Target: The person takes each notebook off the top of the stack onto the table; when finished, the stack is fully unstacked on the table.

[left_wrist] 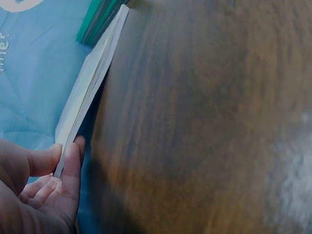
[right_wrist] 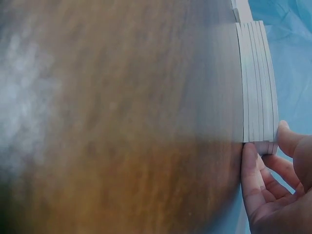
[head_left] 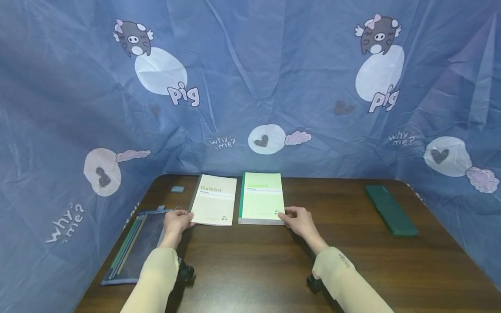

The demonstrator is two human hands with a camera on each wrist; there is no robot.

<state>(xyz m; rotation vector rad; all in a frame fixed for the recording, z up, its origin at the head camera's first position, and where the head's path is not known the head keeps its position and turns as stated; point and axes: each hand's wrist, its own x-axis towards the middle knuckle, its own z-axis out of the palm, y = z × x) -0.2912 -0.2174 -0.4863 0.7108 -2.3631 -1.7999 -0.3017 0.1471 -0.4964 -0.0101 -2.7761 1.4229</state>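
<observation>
In the head view, a cream notebook [head_left: 213,201] marked "Gambit" lies tilted at the left. My left hand [head_left: 177,221] pinches its lower left corner. Up close in the left wrist view, the thumb is on the cover and fingers are beneath, with the notebook [left_wrist: 87,92] edge-on and raised off the table there. Beside it stands a stack of notebooks [head_left: 261,200] with a green spine and a pale green "Gambit" cover on top. My right hand [head_left: 299,221] holds the stack's lower right corner, thumb on top and fingers against its side [right_wrist: 256,83].
A mesh zip pouch [head_left: 137,250] with several long thin items lies at the left of the brown table [head_left: 250,269]. A small blue block [head_left: 177,189] sits behind it. At the right is a dark green case [head_left: 391,211]. A blue printed curtain [head_left: 250,87] hangs around the table.
</observation>
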